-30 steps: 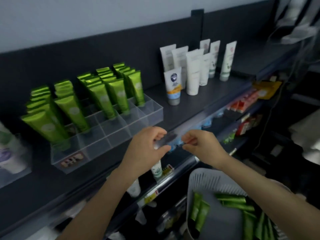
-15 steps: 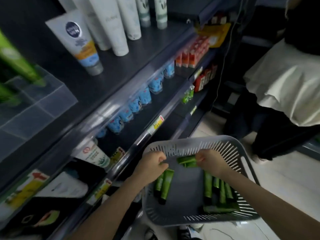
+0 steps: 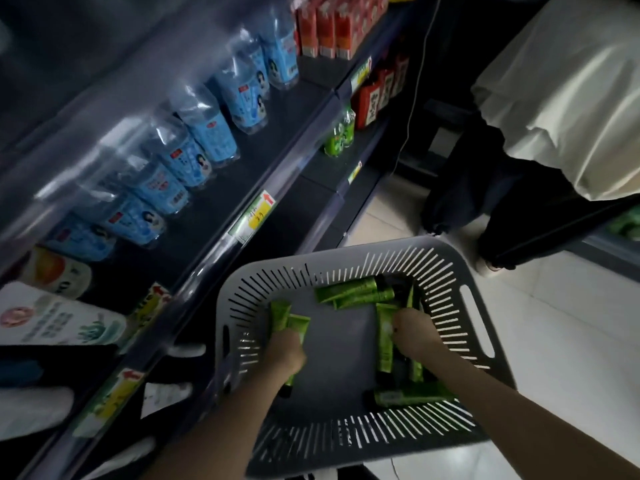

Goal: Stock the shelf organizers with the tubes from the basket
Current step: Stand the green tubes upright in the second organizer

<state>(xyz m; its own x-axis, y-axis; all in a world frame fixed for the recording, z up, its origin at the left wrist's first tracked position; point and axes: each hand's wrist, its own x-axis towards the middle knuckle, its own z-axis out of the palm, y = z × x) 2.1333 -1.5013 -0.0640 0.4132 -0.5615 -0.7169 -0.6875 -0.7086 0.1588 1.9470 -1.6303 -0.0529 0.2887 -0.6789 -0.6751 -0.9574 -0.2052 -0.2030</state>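
Both my hands are sitting inside the basket. My left hand is clamping its fingers on green tubes; whether my right hand is gripping, I cannot tell.

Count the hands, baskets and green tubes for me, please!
2 hands: the left hand and the right hand
1 basket
At least 8 green tubes in it; some overlap
Total: at least 11

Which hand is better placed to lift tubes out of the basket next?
Probably left: the left hand seems to grip two green tubes and is nearer the shelves. The right hand has an unclear hold on its tubes.
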